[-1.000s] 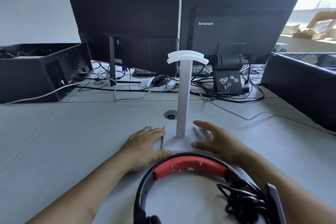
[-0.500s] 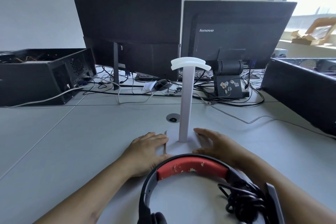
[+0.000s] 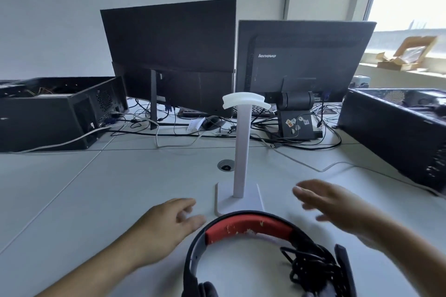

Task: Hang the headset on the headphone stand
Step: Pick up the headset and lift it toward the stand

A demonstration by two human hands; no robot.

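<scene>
Left hand [image 3: 166, 224] sits low over the desk [image 3: 72, 200], left of the stand [image 3: 240, 152]; fingers loosely curled, holding nothing. Stand is upright, white, thin post on a flat base, curved cradle on top. Headset [image 3: 248, 226] lies flat on the desk, just in front of the stand base, between the two hands. Right hand [image 3: 337, 205] hovers right of the base, fingers spread, empty, motion-blurred.

Risks, as judged:
- Stand looks light, so bumping the post with the headband likely tips it.
- Coiled cable [image 3: 311, 265] bunched by the right earcup could snag or drag on lift.
- Band must sit centred on the narrow cradle, else it slides off.

Headset: black frame, red headband pad with the coating flaking, black earcups partly out of view.
</scene>
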